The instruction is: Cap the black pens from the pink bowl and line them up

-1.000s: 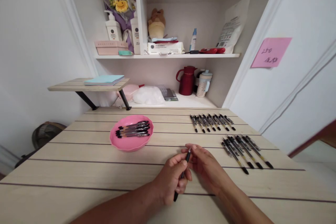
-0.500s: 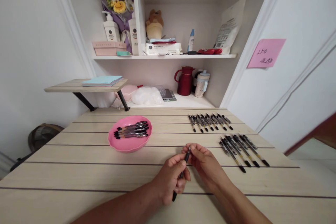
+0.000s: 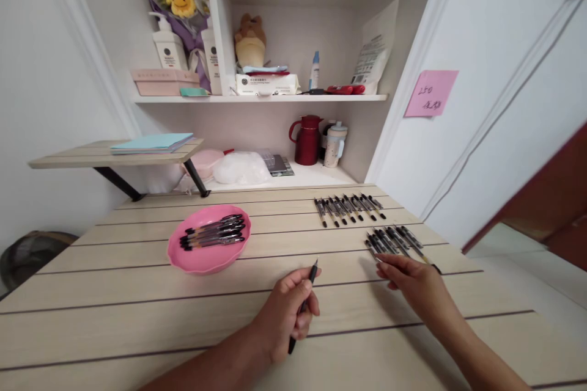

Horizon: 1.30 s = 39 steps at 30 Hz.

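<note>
My left hand [image 3: 291, 311] is closed around a black pen [image 3: 302, 305], held slanted with its narrow end pointing up and away from me. Further right, my right hand [image 3: 415, 281] hovers over the near group of pens and pen parts [image 3: 389, 241], with thumb and forefinger pinched together. A small shiny bit shows at those fingertips, too tiny to name. The hand hides the lower ends of several pieces in that group. Behind it lies a second row of pens and pen parts [image 3: 348, 208]. To the left, a pink scalloped dish [image 3: 206, 266] holds several capped pens [image 3: 215, 232].
The slatted wooden table [image 3: 183, 317] carries a small raised stand [image 3: 110, 153] with blue paper at the back left. A white shelf behind holds a red thermos jug [image 3: 308, 140], a tumbler [image 3: 336, 145] and a plastic bag [image 3: 243, 168]. A pink note [image 3: 431, 93] sticks to the wall.
My right hand has left the pen tip and moved right to the near group of pen parts. My left hand still holds the pen. The whole view has shifted slightly.
</note>
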Each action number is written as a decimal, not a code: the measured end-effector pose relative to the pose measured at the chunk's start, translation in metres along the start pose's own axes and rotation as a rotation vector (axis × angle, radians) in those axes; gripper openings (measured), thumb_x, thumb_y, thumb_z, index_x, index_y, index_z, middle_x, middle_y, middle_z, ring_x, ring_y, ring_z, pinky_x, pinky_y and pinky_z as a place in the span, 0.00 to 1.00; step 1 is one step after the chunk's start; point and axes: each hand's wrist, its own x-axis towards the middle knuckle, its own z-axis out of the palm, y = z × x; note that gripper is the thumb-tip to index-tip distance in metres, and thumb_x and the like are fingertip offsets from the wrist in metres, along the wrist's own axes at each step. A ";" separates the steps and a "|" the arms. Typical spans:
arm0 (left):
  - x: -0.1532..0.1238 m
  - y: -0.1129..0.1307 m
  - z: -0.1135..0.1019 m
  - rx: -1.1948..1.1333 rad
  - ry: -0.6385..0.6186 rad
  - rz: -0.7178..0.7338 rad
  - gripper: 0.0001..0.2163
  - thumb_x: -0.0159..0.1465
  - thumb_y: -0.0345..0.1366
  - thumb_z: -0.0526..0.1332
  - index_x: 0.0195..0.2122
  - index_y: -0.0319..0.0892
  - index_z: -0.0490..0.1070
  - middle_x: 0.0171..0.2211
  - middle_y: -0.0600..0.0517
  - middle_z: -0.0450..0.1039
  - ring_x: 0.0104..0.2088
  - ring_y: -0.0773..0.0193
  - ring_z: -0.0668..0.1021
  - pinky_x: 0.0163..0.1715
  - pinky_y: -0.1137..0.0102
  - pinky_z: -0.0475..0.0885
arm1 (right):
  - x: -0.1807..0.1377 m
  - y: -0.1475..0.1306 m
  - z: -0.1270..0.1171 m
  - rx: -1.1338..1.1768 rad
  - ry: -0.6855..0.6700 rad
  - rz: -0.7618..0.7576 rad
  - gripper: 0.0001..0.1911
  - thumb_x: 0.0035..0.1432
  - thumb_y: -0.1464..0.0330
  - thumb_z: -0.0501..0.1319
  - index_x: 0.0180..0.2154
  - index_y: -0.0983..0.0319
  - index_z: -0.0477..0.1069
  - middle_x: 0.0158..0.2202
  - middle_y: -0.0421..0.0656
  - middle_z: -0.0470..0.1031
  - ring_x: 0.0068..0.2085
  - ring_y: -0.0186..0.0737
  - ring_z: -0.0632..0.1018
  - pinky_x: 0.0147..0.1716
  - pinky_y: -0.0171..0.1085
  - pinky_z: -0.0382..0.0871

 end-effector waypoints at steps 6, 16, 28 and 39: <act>0.000 0.000 0.001 0.006 -0.008 0.001 0.19 0.56 0.43 0.57 0.47 0.43 0.61 0.21 0.58 0.63 0.13 0.80 0.54 0.13 0.78 0.42 | 0.007 0.008 -0.032 -0.757 0.115 -0.231 0.10 0.50 0.61 0.55 0.30 0.57 0.71 0.28 0.41 0.75 0.29 0.42 0.74 0.27 0.37 0.61; 0.000 0.000 0.001 0.006 0.002 -0.002 0.19 0.55 0.43 0.58 0.46 0.42 0.62 0.20 0.58 0.63 0.12 0.80 0.54 0.13 0.78 0.43 | 0.014 0.008 -0.013 -1.113 0.023 -0.326 0.13 0.55 0.62 0.49 0.30 0.55 0.71 0.35 0.41 0.72 0.29 0.37 0.72 0.21 0.33 0.53; 0.000 -0.001 0.001 -0.001 -0.001 -0.009 0.19 0.55 0.44 0.58 0.46 0.42 0.62 0.20 0.58 0.63 0.12 0.80 0.54 0.13 0.78 0.42 | 0.020 0.012 -0.012 -1.150 0.038 -0.360 0.12 0.56 0.63 0.49 0.30 0.56 0.70 0.33 0.41 0.72 0.29 0.36 0.72 0.21 0.33 0.53; 0.003 -0.002 0.001 -0.104 0.023 0.030 0.12 0.56 0.41 0.57 0.38 0.40 0.65 0.21 0.57 0.64 0.13 0.78 0.59 0.12 0.78 0.51 | -0.021 -0.011 0.000 -0.914 0.084 -0.388 0.11 0.55 0.62 0.50 0.29 0.58 0.68 0.30 0.42 0.72 0.27 0.38 0.72 0.22 0.34 0.56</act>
